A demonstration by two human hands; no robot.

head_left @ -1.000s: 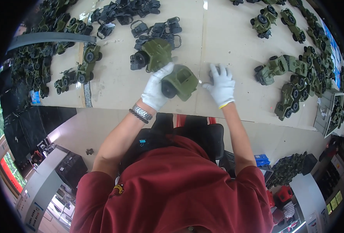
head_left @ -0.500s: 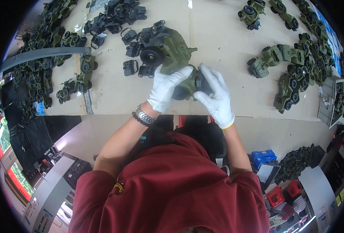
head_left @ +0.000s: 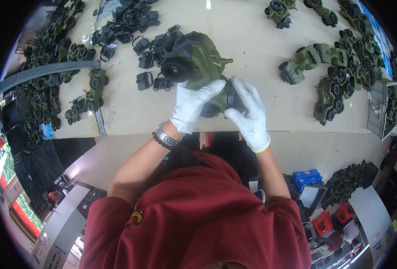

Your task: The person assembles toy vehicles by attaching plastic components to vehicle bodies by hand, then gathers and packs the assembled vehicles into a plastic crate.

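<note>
A green toy military vehicle with black trim is tipped up over the table in front of me. One big black wheel faces left, and another dark wheel shape lies partly hidden between my hands. White-gloved, my left hand has its fingers closed round the vehicle's near side. Opposite it, my right hand, also gloved, curls over a black part at the near right end. Thumb and fingers pinch that part, and the gloves hide much of the contact. Several small black plastic frame parts lie left of the vehicle.
A heap of black plastic parts lies farther back on the pale table. Green toy vehicles crowd the left, beneath a curved grey bar. More toy vehicles stand at the right, beside a grey bin.
The view has shifted slightly, so the table's contents sit a little differently. The toy vehicle has turned a little in my hands, which keep nearly the same grip.
</note>
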